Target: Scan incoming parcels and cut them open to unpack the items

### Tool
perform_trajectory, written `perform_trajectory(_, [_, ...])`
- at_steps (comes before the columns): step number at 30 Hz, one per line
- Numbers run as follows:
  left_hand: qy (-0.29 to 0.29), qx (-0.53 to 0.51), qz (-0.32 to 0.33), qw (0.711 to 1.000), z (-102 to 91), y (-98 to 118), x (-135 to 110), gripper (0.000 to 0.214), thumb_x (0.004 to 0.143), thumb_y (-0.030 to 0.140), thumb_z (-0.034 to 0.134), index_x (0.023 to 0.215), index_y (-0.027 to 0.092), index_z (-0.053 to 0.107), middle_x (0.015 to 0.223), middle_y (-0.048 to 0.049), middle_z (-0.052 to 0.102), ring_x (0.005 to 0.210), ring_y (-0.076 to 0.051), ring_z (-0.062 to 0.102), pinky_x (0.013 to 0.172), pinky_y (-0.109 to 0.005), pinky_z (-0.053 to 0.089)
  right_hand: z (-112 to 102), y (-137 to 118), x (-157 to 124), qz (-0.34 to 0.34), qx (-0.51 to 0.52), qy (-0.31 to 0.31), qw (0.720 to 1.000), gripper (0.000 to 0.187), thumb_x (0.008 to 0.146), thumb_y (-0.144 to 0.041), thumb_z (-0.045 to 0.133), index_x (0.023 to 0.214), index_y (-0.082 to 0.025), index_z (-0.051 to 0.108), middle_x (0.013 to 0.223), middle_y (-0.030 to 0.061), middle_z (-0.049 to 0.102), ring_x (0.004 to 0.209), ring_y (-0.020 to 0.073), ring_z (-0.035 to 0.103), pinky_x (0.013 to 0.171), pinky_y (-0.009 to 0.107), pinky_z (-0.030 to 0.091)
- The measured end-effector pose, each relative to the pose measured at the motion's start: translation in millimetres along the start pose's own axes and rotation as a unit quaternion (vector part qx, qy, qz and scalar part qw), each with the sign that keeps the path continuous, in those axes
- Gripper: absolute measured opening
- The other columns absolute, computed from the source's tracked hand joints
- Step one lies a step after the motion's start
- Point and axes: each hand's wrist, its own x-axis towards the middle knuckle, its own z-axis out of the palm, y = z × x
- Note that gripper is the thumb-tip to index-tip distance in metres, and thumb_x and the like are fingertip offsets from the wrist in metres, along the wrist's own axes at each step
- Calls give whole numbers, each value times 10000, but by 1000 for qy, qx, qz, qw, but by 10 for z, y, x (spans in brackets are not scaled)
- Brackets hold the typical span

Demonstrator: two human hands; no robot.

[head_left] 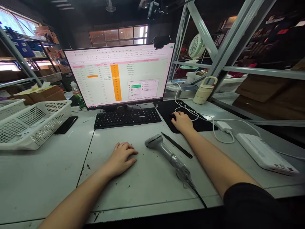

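Observation:
My right hand point(183, 121) rests over a black computer mouse point(173, 116), most of it hidden under the fingers, on a black mouse pad point(164, 109). Flat on the grey table point(59, 181) lies my left hand point(123, 157), fingers apart and holding nothing. Between my arms is a grey barcode scanner point(164, 150) with clear wrapping around its handle. A slim black pen-shaped tool point(177, 145) lies beside the scanner. Ahead, a black keyboard point(127, 117) sits below a monitor point(100, 86) showing a spreadsheet with an orange column and a small pop-up window.
White perforated baskets point(45, 117) stand at the left, with a black phone point(66, 125) and a green-labelled bottle point(77, 95) nearby. To the right are a white power bank point(264, 152), a white adapter point(224, 126) with cables, a cream cup point(203, 92) and metal frame bars point(228, 41).

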Motion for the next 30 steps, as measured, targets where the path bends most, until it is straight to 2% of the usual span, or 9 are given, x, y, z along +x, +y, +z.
perform_trajectory(30, [1, -1, 4, 1000, -7, -10, -1, 316, 953, 324, 618, 1257, 286, 697, 1353, -69, 611, 1401, -292, 464, 1283, -630, 153, -41, -24, 6, -3, 7, -15, 1000, 477, 985, -360, 426, 1372, -167, 625, 1415, 172, 577, 1137, 353, 595, 937, 465, 512])
